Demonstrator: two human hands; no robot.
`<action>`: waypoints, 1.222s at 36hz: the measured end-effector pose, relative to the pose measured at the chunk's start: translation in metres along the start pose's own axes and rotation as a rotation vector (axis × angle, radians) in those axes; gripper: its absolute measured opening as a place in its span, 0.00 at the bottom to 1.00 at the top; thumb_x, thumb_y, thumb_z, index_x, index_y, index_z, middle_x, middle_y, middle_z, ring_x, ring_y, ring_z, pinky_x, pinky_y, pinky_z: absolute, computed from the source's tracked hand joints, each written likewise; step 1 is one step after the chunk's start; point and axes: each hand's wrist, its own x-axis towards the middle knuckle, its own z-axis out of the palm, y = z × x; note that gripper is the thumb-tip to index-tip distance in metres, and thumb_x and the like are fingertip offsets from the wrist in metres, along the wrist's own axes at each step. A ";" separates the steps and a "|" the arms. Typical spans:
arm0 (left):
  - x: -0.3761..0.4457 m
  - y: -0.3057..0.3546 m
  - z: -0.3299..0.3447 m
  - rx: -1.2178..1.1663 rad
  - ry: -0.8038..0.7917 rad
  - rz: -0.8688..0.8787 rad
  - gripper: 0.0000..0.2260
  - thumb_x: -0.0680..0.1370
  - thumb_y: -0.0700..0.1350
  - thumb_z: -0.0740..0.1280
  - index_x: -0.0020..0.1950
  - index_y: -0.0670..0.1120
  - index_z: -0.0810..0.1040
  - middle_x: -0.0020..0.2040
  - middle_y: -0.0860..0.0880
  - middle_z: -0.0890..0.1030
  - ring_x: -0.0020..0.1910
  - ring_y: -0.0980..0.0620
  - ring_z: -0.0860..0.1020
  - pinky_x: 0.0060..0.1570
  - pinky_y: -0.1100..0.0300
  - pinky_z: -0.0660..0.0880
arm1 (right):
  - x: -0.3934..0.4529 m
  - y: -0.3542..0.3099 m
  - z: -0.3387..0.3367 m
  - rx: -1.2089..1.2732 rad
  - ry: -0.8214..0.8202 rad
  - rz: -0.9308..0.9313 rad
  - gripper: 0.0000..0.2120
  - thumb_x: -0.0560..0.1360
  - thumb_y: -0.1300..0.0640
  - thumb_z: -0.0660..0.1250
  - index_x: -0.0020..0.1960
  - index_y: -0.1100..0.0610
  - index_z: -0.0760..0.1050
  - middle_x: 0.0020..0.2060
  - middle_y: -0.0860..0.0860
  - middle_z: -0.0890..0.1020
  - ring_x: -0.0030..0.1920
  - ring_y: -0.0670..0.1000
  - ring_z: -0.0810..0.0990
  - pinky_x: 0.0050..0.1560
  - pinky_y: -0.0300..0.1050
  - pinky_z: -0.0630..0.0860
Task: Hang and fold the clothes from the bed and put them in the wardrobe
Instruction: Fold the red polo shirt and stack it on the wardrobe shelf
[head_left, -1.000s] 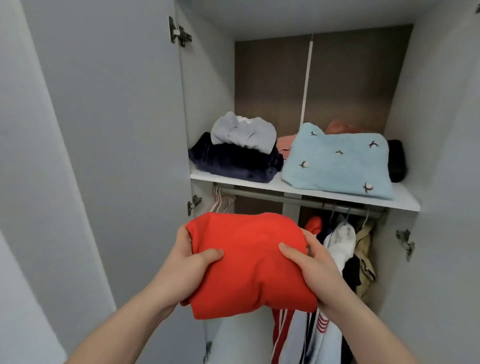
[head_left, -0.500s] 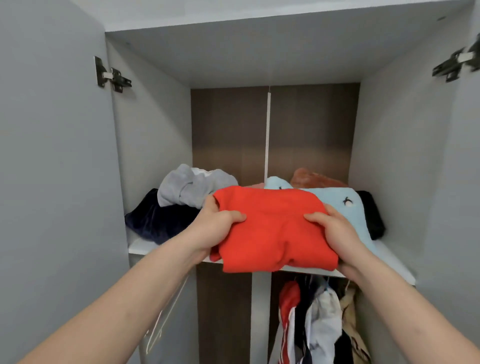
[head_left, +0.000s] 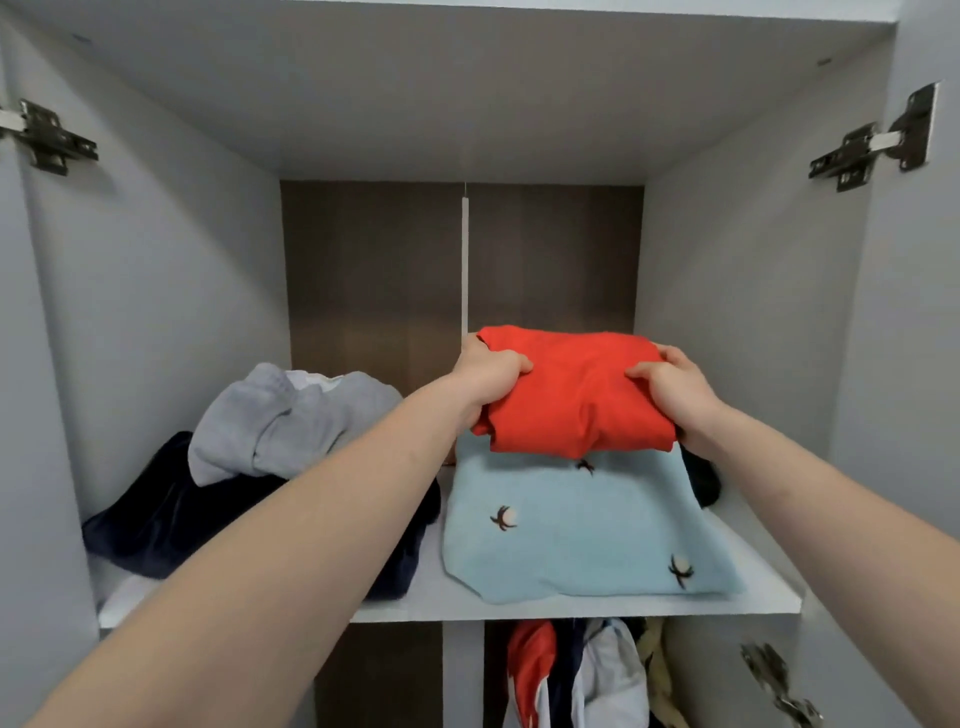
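Note:
A folded red garment (head_left: 574, 392) is held inside the open wardrobe, over the back part of a folded light blue garment (head_left: 582, 530) with small dark motifs. My left hand (head_left: 485, 371) grips its left edge, thumb on top. On the other side my right hand (head_left: 675, 387) grips the right edge. Whether the red garment rests on the blue one or hovers just above it, I cannot tell. The blue garment lies on the white wardrobe shelf (head_left: 519, 605).
On the shelf's left a grey garment (head_left: 291, 421) lies on a dark navy one (head_left: 171, 514). A black item (head_left: 704, 480) sits behind the blue garment. Hanging clothes (head_left: 582, 675) show below the shelf. Door hinges (head_left: 862, 145) stick out at both sides.
Both hands lifted the red garment from below shelf height up and forward into the shelf space, over the blue garment. The view moved closer to the wardrobe.

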 end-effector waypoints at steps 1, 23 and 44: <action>0.004 -0.004 0.004 0.039 -0.008 -0.015 0.28 0.75 0.46 0.72 0.70 0.49 0.63 0.62 0.45 0.77 0.58 0.43 0.79 0.54 0.46 0.79 | 0.005 0.005 0.001 -0.063 -0.012 0.009 0.24 0.77 0.59 0.67 0.72 0.53 0.69 0.64 0.53 0.78 0.60 0.53 0.78 0.60 0.48 0.75; -0.017 -0.082 0.018 1.056 0.025 0.661 0.31 0.81 0.64 0.56 0.82 0.55 0.56 0.84 0.51 0.50 0.82 0.48 0.44 0.80 0.44 0.45 | -0.044 0.074 0.021 -0.878 -0.018 -0.501 0.26 0.81 0.41 0.57 0.78 0.46 0.64 0.81 0.47 0.57 0.81 0.57 0.48 0.79 0.56 0.46; 0.025 -0.121 0.034 1.023 -0.064 0.205 0.30 0.82 0.66 0.53 0.82 0.57 0.56 0.84 0.53 0.51 0.83 0.49 0.45 0.80 0.46 0.45 | -0.007 0.105 0.049 -0.943 -0.234 -0.229 0.28 0.83 0.37 0.50 0.80 0.45 0.58 0.81 0.46 0.58 0.82 0.54 0.46 0.80 0.57 0.41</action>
